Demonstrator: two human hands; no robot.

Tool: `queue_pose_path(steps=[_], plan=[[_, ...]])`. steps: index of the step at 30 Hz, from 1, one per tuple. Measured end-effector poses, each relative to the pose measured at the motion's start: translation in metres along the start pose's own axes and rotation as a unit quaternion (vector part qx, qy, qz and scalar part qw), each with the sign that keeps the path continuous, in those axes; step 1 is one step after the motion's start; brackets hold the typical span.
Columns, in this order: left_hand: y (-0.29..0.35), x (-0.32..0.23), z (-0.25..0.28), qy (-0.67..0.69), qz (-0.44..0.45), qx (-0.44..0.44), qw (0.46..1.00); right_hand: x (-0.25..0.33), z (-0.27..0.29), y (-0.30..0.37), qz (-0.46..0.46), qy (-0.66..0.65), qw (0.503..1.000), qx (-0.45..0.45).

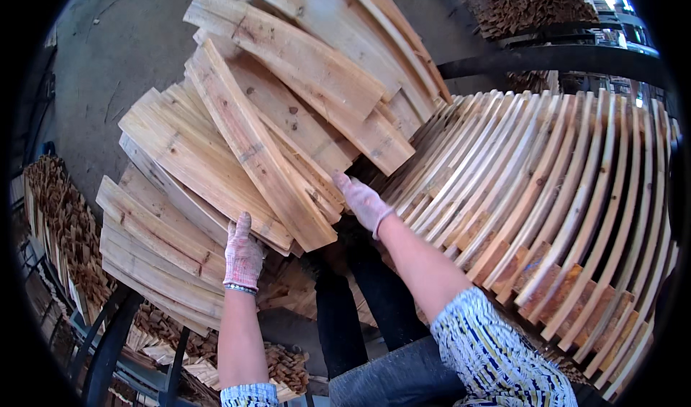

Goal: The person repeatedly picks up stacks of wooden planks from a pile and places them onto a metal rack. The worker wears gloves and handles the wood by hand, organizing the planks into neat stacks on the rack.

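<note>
Main item: 1 long sawn board [248, 135], pale, knotted, lying aslant on top of a loose board pile [191, 171]. In the pile at least 12 board faces show; lower layers overlap, full count not possible.

Grips: 2, both in pale, stained gloves. Diagonal board lies at 12 to 1 o'clock from the left grip [244, 257] and at 10 o'clock from the right grip [366, 204]; its near end falls between the two, not in either. Left grip: set at near ends of the pile, one digit upright; remaining fingers hidden, cannot tell whether clamped. Right grip: fingers extended, apart from any wrap-around hold, at or just beside the board ends; contact unclear.

At 3 o'clock: 1 row of boards on edge [536, 184], at least 15, side by side with narrow gaps.

Holders: dark metal frame [115, 349] at 8 o'clock, short wood pieces [162, 331] stacked just beside its bars; whether inside, unclear. Further wood stacks: 1 at 9 o'clock [68, 220], 1 between 1 and 2 o'clock [518, 4]. Grey floor [115, 61] at 10 o'clock.
</note>
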State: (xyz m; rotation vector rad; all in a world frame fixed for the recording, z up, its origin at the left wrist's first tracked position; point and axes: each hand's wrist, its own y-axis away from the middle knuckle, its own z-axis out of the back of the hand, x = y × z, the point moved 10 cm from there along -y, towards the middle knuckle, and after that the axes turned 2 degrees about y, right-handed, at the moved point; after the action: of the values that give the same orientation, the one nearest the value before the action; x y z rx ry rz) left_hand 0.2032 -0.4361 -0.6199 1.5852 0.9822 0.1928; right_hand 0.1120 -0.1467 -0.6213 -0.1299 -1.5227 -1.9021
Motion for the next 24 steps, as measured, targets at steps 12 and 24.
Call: queue_pose_path(steps=[12, 24], plan=[[0.029, -0.032, -0.029, -0.064, -0.056, -0.064, 0.994, -0.001, -0.106, 0.042, -0.034, -0.357, 0.906, 0.225], [0.018, -0.032, -0.013, -0.117, -0.167, -0.137, 0.969, -0.010, -0.097, 0.010, -0.088, -0.343, 0.907, 0.227]])
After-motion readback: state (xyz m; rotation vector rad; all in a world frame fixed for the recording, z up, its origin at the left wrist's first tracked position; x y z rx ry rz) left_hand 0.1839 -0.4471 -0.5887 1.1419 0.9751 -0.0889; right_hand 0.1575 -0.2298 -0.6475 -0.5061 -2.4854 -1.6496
